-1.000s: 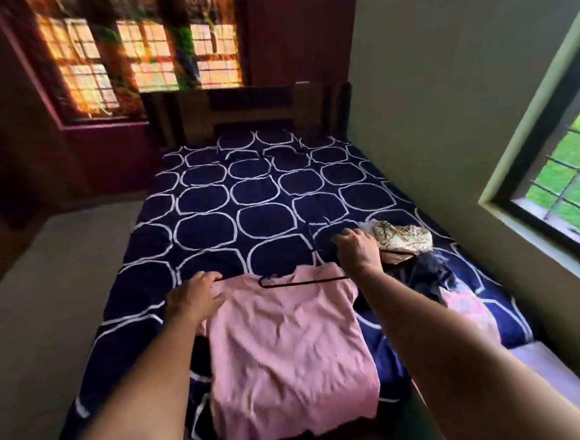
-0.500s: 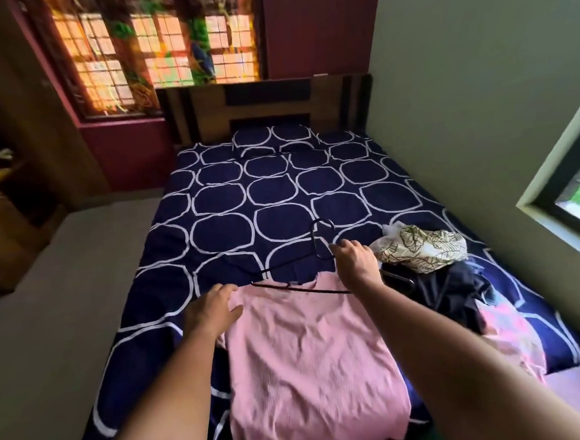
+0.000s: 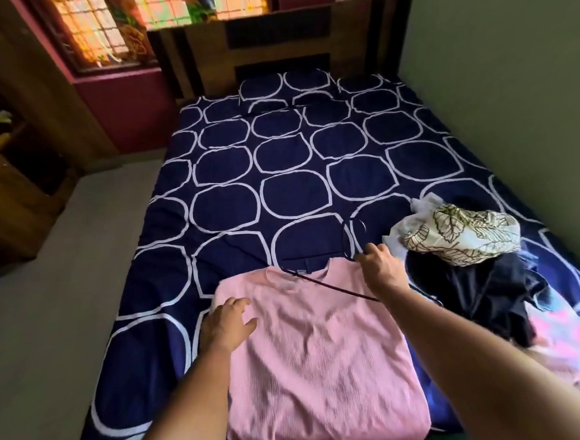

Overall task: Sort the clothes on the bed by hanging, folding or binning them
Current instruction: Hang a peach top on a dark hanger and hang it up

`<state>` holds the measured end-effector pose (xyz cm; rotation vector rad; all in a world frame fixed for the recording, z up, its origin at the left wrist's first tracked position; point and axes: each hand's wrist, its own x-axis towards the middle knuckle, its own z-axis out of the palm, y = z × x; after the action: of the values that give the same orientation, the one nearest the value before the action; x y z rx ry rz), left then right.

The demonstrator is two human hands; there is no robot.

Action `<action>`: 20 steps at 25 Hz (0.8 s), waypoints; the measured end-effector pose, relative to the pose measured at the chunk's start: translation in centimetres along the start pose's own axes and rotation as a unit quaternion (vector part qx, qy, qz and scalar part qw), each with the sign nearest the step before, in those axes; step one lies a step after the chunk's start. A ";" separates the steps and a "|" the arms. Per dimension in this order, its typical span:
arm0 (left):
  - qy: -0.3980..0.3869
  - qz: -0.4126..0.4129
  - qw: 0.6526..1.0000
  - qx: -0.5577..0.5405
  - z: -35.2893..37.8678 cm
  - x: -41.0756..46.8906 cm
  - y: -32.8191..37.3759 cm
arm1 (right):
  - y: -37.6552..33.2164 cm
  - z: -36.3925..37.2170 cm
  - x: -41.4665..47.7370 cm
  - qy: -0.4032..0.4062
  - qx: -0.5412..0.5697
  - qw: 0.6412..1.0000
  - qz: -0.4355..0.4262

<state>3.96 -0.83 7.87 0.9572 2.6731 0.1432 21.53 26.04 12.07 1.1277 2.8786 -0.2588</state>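
A pink top [image 3: 318, 355] lies flat on the near end of the bed [image 3: 292, 171], neck toward the headboard. My left hand [image 3: 227, 322] rests on its left shoulder with fingers spread. My right hand [image 3: 381, 268] grips a thin black hanger [image 3: 323, 279] near its hook, and the hanger's bar slants across the top's neckline. To the right lies a heap: a white leaf-print garment [image 3: 461, 232], a dark navy garment [image 3: 489, 295] under it, and a pink patterned piece [image 3: 572, 347] at the bed's corner.
The bed has a navy sheet with white rings and a wooden headboard [image 3: 279, 38]. A green wall [image 3: 511, 67] runs along its right side. Grey floor [image 3: 47, 305] lies to the left, with a wooden cupboard [image 3: 7, 177] beyond it.
My view has moved closer to the bed. My right hand has tilted the hanger so its bar slants over the neckline. My left hand has moved onto the top's shoulder.
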 end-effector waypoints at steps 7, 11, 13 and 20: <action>-0.035 0.068 0.990 0.115 4.6 6.9 -1.8 | 0.3 7.2 3.8 -0.050 0.053 0.997 0.034; -0.033 0.088 0.989 0.116 6.6 14.3 -1.6 | 0.4 10.9 7.1 -0.071 0.041 0.996 0.035; -0.039 0.062 0.993 0.087 8.1 17.9 -1.9 | 0.3 12.6 8.4 -0.066 0.026 0.997 0.033; -0.114 0.069 0.986 0.100 13.0 26.1 -2.8 | -0.9 16.4 11.9 -0.054 0.043 0.997 0.030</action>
<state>-12.87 13.51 -11.38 1.1443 2.4449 -0.1987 11.72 30.60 -5.10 1.1713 2.7592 -0.4324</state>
